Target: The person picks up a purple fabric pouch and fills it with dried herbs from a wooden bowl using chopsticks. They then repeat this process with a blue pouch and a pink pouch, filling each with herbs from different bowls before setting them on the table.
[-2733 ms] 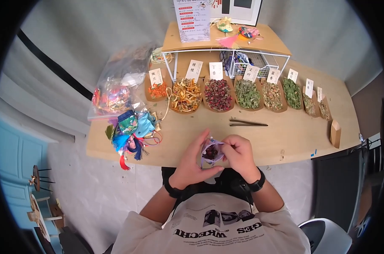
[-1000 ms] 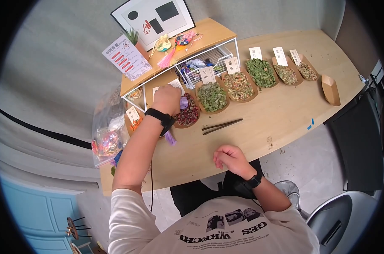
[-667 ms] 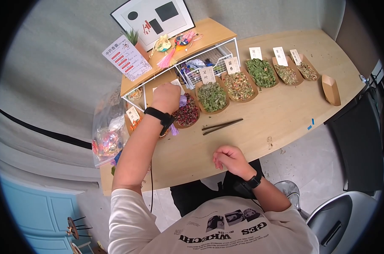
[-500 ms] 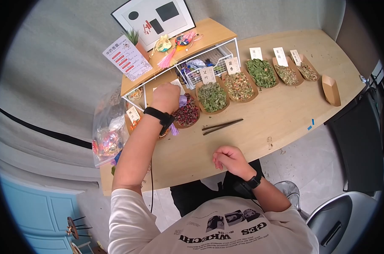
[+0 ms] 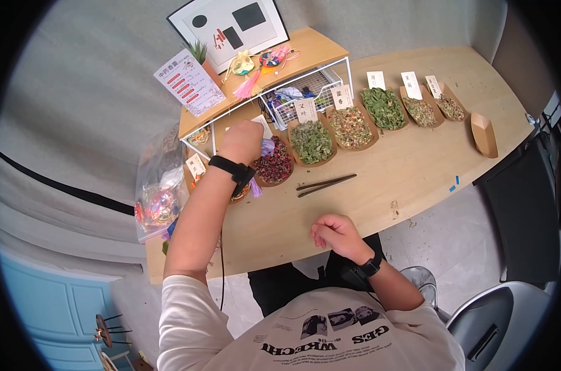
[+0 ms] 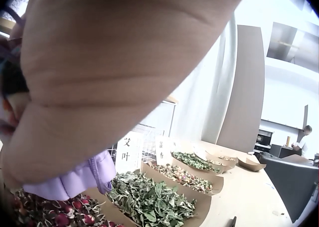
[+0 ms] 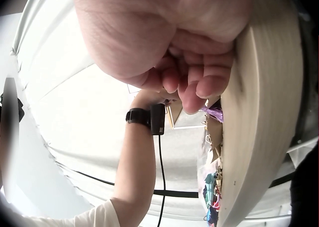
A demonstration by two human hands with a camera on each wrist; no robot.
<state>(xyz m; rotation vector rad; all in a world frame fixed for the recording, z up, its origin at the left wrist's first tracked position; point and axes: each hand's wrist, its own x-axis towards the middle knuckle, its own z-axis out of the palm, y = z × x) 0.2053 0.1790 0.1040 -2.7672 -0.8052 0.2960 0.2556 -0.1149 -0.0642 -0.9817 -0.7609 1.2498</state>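
Note:
My left hand [image 5: 242, 142] grips a light purple drawstring pouch [image 6: 82, 179] over a paper tray of dried rosebuds [image 5: 276, 168]. A purple tassel [image 5: 255, 188] hangs below that hand in the head view. The back of the hand hides most of the pouch and its mouth from above. Close to the rosebuds stands a tray of grey-green dried leaves [image 6: 154, 199] with a label card. Near the front table edge, my right hand [image 5: 337, 236] is held with loosely bent fingers and nothing in them.
Black tweezers [image 5: 327, 184] lie on the table [image 5: 379, 185]. More herb trays, including green leaves [image 5: 384, 108], run to the right, ending in a folded paper tray [image 5: 483, 136]. A wooden shelf [image 5: 317, 46] with a wire basket [image 5: 308, 99] stands behind. A plastic bag [image 5: 160, 198] lies left.
Earlier both hands held the pouch near my body. My left hand has carried it forward and left to the rosebuds; my right has let go. Over the last second, little has moved.

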